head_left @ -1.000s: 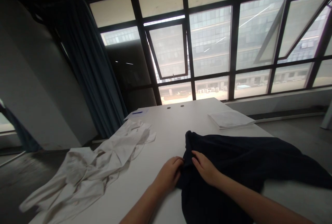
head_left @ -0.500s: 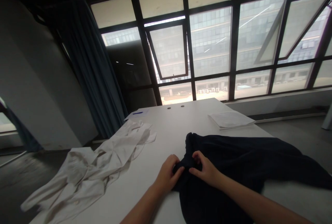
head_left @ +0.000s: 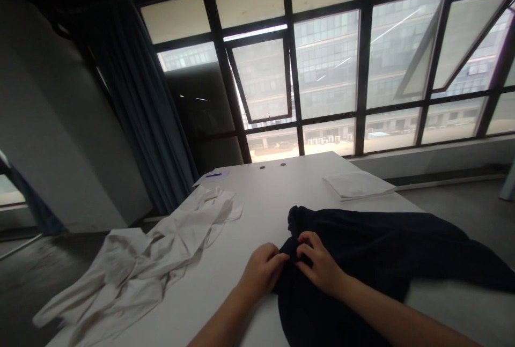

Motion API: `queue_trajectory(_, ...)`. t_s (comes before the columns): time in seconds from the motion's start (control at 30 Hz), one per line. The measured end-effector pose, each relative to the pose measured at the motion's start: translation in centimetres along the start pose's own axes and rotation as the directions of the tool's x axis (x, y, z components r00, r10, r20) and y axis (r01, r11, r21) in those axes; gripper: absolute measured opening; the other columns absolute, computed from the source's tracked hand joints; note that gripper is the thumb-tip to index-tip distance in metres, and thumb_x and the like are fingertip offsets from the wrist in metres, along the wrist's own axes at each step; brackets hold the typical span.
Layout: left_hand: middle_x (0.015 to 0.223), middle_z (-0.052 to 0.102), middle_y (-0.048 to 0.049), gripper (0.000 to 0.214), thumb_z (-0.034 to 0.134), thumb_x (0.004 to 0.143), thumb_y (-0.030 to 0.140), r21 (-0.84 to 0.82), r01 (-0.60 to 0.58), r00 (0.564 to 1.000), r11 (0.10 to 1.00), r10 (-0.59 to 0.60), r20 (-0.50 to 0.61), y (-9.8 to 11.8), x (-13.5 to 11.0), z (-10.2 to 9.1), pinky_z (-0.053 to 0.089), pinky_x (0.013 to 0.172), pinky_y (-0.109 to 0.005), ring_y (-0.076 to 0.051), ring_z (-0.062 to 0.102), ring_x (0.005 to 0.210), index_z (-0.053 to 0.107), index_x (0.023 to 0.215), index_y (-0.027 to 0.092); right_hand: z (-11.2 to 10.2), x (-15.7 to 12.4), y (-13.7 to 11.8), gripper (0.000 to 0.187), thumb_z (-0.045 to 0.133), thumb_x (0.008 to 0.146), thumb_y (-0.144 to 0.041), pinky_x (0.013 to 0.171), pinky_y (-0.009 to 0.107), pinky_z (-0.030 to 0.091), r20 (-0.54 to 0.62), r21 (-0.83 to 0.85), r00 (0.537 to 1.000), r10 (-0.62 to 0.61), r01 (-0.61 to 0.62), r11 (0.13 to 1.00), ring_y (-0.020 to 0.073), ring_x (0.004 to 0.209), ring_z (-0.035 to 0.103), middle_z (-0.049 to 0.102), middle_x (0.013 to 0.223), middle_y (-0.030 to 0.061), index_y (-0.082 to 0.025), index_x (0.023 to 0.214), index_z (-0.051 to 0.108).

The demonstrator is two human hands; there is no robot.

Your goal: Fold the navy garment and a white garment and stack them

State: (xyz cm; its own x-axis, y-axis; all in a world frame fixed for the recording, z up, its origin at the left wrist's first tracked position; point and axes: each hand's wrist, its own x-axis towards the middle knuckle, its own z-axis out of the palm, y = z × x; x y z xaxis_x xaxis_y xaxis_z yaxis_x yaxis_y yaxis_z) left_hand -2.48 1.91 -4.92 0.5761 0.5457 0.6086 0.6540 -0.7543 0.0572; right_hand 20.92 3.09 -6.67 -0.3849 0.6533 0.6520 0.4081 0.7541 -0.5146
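navy garment (head_left: 386, 234) bunches at its near-left edge, pinched by left hand (head_left: 260, 271) and right hand (head_left: 322, 267), probably for control.

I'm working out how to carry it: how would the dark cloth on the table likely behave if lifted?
The dark cloth would probably hang floppy, since it lies in soft folds and bunches up at the fingers. Its far end might trail, as it stretches well to the right of them. It seems unlikely to roll, lying low and slack.
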Motion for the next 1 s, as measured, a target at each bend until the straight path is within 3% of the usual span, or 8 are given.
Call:
queue_trajectory(0.13, 0.08, 0.059, -0.0038, 0.012, 0.049, 0.094, 0.019, 0.02, -0.033, 0.997, 0.999, 0.034, -0.065, -0.2, 0.0, 0.0, 0.039, 0.063, -0.03, -0.018, 0.053, 0.07, 0.061, 0.092, 0.022, 0.2, 0.0, -0.1, 0.022, 0.06, 0.072, -0.005, 0.09, 0.04, 0.045, -0.069, -0.11, 0.994, -0.083, 0.075, 0.991, 0.0246, 0.102, 0.051, 0.052, 0.106, 0.0064, -0.022, 0.082, 0.052)
queue_trajectory(0.3, 0.072, 0.056, -0.0027, 0.014, 0.053, 0.093, 0.029, 0.078, 0.032, 0.997, 0.996, -0.026, -0.076, -0.5, -0.1, 0.0, 0.037, 0.059, -0.03, -0.019, 0.052, 0.065, 0.055, 0.081, 0.022, 0.1, 0.1, -0.1, 0.017, 0.059, 0.075, -0.009, 0.083, 0.041, 0.043, -0.097, -0.162, 0.982, -0.162, 0.145, 0.976, 0.0239, 0.092, 0.05, 0.054, 0.093, 0.0045, -0.023, 0.076, 0.049)
queue_trajectory(0.43, 0.072, 0.058, -0.0026, 0.017, 0.055, 0.094, 0.032, 0.13, 0.112, 0.993, 0.985, -0.108, -0.04, -0.7, -0.3, 0.0, 0.036, 0.059, -0.029, -0.019, 0.055, 0.065, 0.055, 0.08, 0.023, -0.1, 0.4, -0.2, 0.015, 0.058, 0.081, -0.013, 0.08, 0.041, 0.041, -0.07, -0.224, 0.989, -0.129, 0.111, 0.968, 0.0232, 0.087, 0.05, 0.057, 0.087, 0.0044, -0.024, 0.074, 0.049)
queue_trajectory(0.6, 0.071, 0.059, -0.0028, 0.018, 0.053, 0.094, 0.032, 0.186, 0.168, 0.985, 0.968, -0.157, -0.072, -0.8, -0.4, 0.2, 0.036, 0.06, -0.03, -0.02, 0.056, 0.066, 0.055, 0.079, 0.023, 0.3, 0.5, 0.1, 0.02, 0.052, 0.079, -0.008, 0.072, 0.037, 0.037, -0.126, -0.292, 0.99, -0.066, 0.027, 0.956, 0.0213, 0.077, 0.045, 0.051, 0.076, 0.0028, -0.024, 0.068, 0.046)
queue_trajectory(0.87, 0.078, 0.062, -0.0037, 0.007, 0.052, 0.093, 0.026, 0.057, 0.267, 0.963, 0.962, -0.264, -0.061, -1.0, -0.2, 0.2, 0.039, 0.064, -0.03, -0.02, 0.057, 0.072, 0.055, 0.087, 0.023, 0.8, 0.3, 0.9, 0.027, 0.043, 0.067, 0.001, 0.064, 0.031, 0.034, -0.178, -0.07, 0.982, 0.067, -0.08, 0.994, 0.0168, 0.071, 0.044, 0.043, 0.08, 0.0002, -0.025, 0.071, 0.035)
queue_trajectory(1.0, 0.087, 0.062, -0.0038, 0.012, 0.051, 0.088, 0.017, -0.121, 0.224, 0.975, 0.967, -0.221, 0.038, -0.8, 0.2, -0.2, 0.042, 0.07, -0.028, -0.019, 0.058, 0.079, 0.058, 0.096, 0.024, 0.7, 0.3, 1.4, 0.028, 0.04, 0.066, 0.002, 0.066, 0.031, 0.036, -0.287, 0.002, 0.945, 0.154, -0.16, 0.987, 0.0171, 0.073, 0.045, 0.042, 0.085, 0.0009, -0.025, 0.073, 0.034)
